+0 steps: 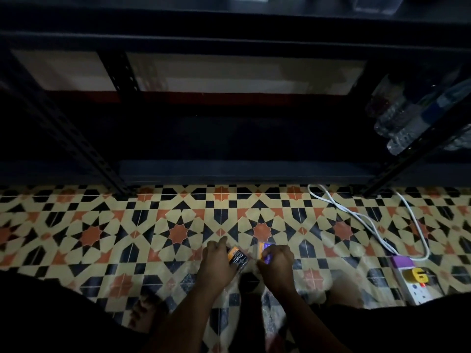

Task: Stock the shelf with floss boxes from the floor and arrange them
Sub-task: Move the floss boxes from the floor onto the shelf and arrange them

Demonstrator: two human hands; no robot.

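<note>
Hands gripping floss boxes low on tiled floor, shelf edge well ahead

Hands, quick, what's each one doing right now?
Left hand: closed on a black and orange floss box.
Right hand: closed on a purple floss box.

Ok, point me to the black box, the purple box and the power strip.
black box (238, 261), head view: on its printed top face, held by the left hand.
purple box (265, 248), head view: its top edge above the right hand.
power strip (418, 293), head view: white body.
</note>
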